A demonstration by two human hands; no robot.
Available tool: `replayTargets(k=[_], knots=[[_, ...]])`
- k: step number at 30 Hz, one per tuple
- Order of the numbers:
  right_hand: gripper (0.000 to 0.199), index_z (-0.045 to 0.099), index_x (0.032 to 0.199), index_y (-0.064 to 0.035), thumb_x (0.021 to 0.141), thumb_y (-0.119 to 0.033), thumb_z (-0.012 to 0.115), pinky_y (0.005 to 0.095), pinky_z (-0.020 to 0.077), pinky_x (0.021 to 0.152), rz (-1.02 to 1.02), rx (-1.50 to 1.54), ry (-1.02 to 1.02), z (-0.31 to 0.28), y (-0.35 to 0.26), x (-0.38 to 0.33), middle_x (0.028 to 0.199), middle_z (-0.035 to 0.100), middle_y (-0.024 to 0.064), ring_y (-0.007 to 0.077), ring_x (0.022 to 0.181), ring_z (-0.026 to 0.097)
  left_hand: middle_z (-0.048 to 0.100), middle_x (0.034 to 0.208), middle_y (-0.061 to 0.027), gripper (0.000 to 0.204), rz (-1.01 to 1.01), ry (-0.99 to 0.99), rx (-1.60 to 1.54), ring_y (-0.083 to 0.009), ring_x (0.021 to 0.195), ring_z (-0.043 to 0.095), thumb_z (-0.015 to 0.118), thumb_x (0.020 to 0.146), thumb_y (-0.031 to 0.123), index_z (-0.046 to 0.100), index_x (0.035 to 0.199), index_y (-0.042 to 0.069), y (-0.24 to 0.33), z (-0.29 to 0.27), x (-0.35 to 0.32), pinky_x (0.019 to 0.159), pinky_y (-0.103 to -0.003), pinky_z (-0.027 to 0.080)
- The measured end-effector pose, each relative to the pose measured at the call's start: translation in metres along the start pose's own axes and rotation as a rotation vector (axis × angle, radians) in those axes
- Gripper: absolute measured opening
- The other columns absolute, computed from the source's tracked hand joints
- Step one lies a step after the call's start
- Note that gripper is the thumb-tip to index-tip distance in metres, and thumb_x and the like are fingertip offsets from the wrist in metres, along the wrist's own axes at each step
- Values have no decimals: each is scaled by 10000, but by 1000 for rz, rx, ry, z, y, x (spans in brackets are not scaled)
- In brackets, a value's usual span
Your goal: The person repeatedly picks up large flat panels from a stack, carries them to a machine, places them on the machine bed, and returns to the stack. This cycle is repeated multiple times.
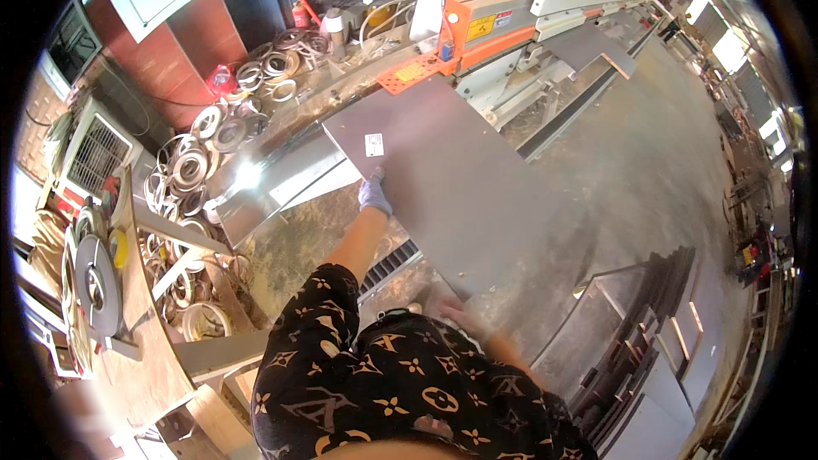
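Note:
A large dark grey panel (460, 170) with a small white label (374, 146) near its left edge stretches out in front of me. Its far end rests by the orange guard of a machine. My left hand (375, 193), in a pale purple glove, is closed on the panel's left edge, just below the label. Close to my body, by the panel's near edge, is my right hand (464, 317). It is smeared by motion, so its fingers and any contact with the panel cannot be made out.
An edge-banding machine (486, 30) with orange parts stands ahead. Many rolls of banding tape (189, 169) lie in piles on the left, near a plywood stand (141, 324). At the lower right are stacked dark panels (639, 341). Another grey panel (588, 47) lies farther along the machine.

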State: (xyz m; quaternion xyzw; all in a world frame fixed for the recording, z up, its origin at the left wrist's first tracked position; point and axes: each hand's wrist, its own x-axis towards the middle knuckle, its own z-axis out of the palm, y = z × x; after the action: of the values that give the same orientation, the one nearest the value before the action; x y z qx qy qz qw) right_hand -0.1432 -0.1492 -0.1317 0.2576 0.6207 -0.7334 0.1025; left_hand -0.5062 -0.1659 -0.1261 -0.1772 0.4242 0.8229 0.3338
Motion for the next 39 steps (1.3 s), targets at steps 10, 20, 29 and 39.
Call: replayTargets(k=[10, 20, 29, 39], knots=[[574, 326, 1283, -85, 861, -395, 562, 461, 415, 899, -168, 848, 450, -13, -91, -16, 1210, 365, 54, 281, 1022, 506, 601, 997, -61, 340, 85, 32, -98, -222, 837, 592, 634, 788, 177, 554, 1107, 89, -16, 46, 31, 683, -383, 499], [200, 486, 822, -104, 890, -286, 534, 401, 517, 655, -43, 849, 756, -51, -78, 30, 692, 417, -20, 108, 565, 424, 596, 1068, -95, 326, 120, -83, -121, -259, 890, 599, 593, 817, 146, 535, 1117, 34, -27, 62, 54, 751, -427, 519], [425, 429, 1236, -25, 898, -267, 517, 397, 468, 860, -224, 813, 559, -123, -95, 12, 1129, 526, 106, 207, 1003, 539, 541, 1191, -100, 366, -107, -255, 254, -246, 1034, 529, 423, 905, 309, 507, 1180, 83, -46, 154, 94, 889, -399, 447], [351, 596, 1091, -87, 749, -157, 626, 338, 451, 900, 196, -216, 2088, -45, 13, -349, 1099, 607, 126, 253, 1012, 584, 557, 1040, -95, 379, 230, -473, 639, -138, 831, 524, 545, 866, 150, 449, 1228, 93, -87, 55, -86, 672, -255, 475]])
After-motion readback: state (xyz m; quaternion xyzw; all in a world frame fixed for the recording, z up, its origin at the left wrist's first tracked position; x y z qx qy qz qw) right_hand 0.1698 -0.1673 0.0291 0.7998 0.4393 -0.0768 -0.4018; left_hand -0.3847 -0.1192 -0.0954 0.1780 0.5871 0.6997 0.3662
